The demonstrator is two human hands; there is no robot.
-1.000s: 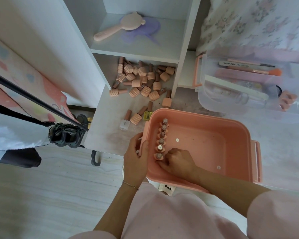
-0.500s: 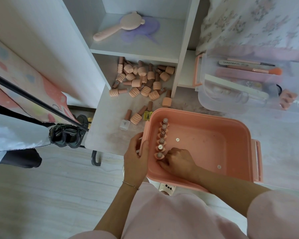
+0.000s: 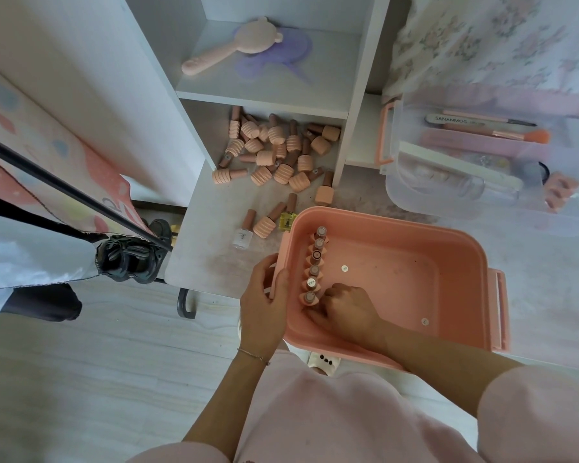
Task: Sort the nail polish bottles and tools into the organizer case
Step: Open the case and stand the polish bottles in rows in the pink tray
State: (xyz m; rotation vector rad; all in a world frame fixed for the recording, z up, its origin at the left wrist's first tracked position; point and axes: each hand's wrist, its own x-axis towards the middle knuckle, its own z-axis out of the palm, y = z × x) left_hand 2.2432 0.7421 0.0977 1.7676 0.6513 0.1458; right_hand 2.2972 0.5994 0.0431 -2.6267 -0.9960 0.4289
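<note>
The left hand (image 3: 263, 302) grips the near-left rim of the pink organizer case (image 3: 448, 248) on the counter (image 3: 211, 235). Inside it, the right hand (image 3: 346, 307) rests with fingers curled at the near end of a row of upright bottles (image 3: 315, 262) along the left wall — whether it holds one I cannot tell. More loose bottles (image 3: 274, 152) lie heaped beyond the case — the clear tray (image 3: 415, 192) with tools sits to the right.

A salmon-pink case (image 3: 448, 242) is gripped; peach-capped bottles (image 3: 274, 152) lie beyond the grip, and floral-patterned fabric (image 3: 498, 38) is seen farther off.
</note>
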